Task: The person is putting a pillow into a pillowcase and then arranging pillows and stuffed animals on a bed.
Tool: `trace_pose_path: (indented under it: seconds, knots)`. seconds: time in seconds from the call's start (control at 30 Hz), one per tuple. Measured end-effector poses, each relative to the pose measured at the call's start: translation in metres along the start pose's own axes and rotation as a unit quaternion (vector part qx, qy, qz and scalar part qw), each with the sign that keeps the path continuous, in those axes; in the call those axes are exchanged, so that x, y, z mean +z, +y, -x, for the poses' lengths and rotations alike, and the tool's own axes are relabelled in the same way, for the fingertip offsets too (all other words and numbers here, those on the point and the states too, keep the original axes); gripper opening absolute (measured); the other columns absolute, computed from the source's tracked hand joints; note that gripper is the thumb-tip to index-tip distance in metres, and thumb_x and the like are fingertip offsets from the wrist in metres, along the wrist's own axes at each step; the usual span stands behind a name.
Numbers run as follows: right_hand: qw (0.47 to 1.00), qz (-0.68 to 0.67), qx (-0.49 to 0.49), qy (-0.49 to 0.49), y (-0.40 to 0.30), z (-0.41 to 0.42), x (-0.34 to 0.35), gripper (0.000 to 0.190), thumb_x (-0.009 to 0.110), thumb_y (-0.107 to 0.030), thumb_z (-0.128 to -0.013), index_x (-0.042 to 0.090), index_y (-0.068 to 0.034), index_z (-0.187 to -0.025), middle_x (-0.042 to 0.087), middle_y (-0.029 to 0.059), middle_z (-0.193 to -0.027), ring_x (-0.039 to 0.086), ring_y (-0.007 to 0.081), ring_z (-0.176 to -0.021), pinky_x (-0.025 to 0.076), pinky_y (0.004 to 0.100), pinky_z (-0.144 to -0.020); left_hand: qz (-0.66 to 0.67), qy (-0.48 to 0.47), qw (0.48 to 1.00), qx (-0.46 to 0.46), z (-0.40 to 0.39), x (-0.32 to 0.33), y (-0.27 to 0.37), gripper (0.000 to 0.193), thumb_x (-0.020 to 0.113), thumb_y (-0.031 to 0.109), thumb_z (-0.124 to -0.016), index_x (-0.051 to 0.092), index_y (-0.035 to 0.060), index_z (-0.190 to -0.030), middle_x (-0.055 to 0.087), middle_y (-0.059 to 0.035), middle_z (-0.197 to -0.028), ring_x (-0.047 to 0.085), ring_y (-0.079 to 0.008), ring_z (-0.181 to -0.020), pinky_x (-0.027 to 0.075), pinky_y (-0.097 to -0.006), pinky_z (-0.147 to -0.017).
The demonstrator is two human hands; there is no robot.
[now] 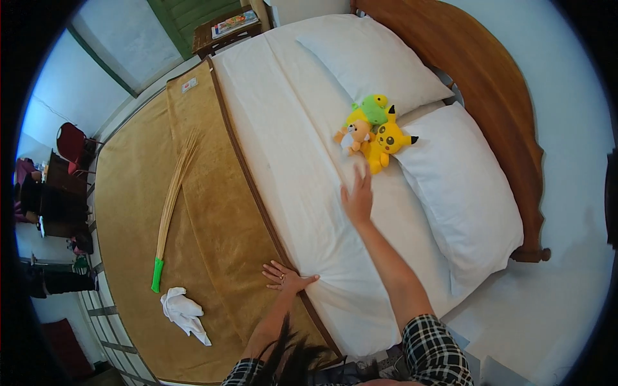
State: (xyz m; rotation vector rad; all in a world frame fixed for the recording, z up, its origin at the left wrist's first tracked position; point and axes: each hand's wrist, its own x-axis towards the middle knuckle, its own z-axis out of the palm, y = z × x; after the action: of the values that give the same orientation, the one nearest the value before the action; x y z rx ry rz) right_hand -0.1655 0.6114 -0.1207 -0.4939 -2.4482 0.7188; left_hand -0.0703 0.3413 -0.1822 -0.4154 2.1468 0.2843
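Note:
My left hand (pixel 288 281) presses flat with fingers spread across the dark brown border of a tan blanket (pixel 227 231), its thumb on the white bed sheet (pixel 309 193), which creases around it. My right hand (pixel 358 200) is stretched over the sheet, fingers apart and slightly blurred, holding nothing. Just beyond its fingertips sit three plush toys in a cluster: a yellow Pikachu (pixel 386 142), a small orange-and-white animal (pixel 354 137) and a green-and-yellow one (pixel 372 111). Whether the fingertips touch the Pikachu, I cannot tell.
A stick broom (pixel 171 207) with a green handle and a crumpled white cloth (pixel 183 311) lie on the blanket. Two white pillows (pixel 381 62) (pixel 458 193) rest against the wooden headboard (pixel 502 91). Beyond the bed are a wooden side table (pixel 200 41) and a red chair (pixel 72 144); people appear at the left.

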Motion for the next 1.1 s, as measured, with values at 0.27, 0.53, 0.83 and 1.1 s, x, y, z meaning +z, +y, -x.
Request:
trace_pose_path:
  seconds: [0.27,0.53,0.83,1.1]
  knots:
    - [0.970,0.116,0.019,-0.215,-0.062,0.292,-0.051,0.067,0.062,-0.029,-0.085,0.037,-0.016,-0.147,0.028,0.0129,-0.156,0.029,0.0348,-0.141,0.022,0.0612,-0.110,0.027,0.019,0.998,0.046,0.007,0.000,-0.013,0.168,0.083,0.073,-0.045,-0.036,-0.0003,-0.139,-0.042,-0.0258,-0.145,-0.037,-0.0418,-0.136,-0.008,-0.0691,-0.107]
    - [0.945,0.237,0.191,-0.117,-0.079,0.454,-0.126,0.062,0.053,-0.037,-0.092,0.036,-0.016,-0.148,0.027,0.0134,-0.156,0.023,0.0329,-0.145,0.016,0.0617,-0.112,0.002,0.119,0.960,0.253,0.041,0.010,-0.071,0.145,0.074,0.075,-0.059,-0.014,0.0078,-0.152,-0.025,-0.0203,-0.156,-0.030,-0.0429,-0.140,-0.005,-0.0688,-0.108]
    - [0.833,0.152,0.509,-0.153,-0.157,0.551,-0.163,0.063,0.048,-0.033,-0.096,0.028,-0.004,-0.149,0.015,0.0152,-0.159,0.011,0.0328,-0.147,0.020,0.0631,-0.110,0.205,-0.312,0.760,0.533,0.106,0.032,-0.280,0.039,0.068,0.022,-0.090,0.061,0.0142,-0.127,0.066,-0.0120,-0.118,0.066,-0.0214,-0.100,0.050,-0.0310,-0.085]
    - [0.947,-0.046,0.316,-0.034,-0.305,0.618,-0.098,0.063,0.058,-0.022,-0.089,0.035,-0.001,-0.143,0.028,0.0201,-0.153,0.020,0.0370,-0.144,0.023,0.0556,-0.113,-0.045,0.284,0.778,0.558,0.033,-0.079,-0.420,0.039,0.067,0.002,-0.070,0.064,0.0088,-0.109,0.056,-0.0176,-0.127,0.047,-0.0396,-0.122,0.040,-0.0455,-0.100]
